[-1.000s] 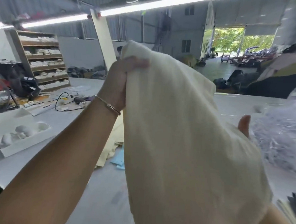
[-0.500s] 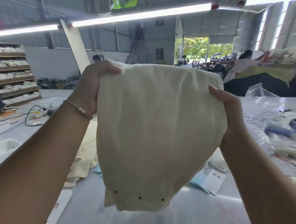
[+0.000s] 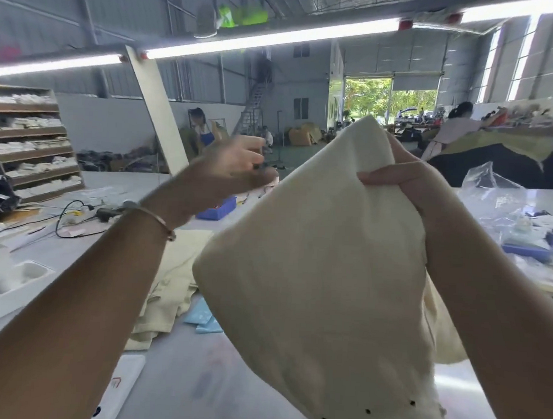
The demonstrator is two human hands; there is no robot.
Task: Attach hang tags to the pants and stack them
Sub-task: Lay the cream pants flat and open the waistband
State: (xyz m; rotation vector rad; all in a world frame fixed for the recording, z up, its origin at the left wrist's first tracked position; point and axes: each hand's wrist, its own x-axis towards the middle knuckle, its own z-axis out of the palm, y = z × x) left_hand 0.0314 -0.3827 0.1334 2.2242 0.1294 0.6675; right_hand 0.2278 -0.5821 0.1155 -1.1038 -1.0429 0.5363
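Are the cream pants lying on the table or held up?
Held up: the right hand grips the cream pants at the top, and they hang above the table.

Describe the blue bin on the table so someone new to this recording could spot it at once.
Start at the long white table and look past the left hand, toward the far side. The blue bin sits just below that hand, left of the raised cream pants. It is the only deep-blue box there; the pale blue tags nearer the camera lie flat.
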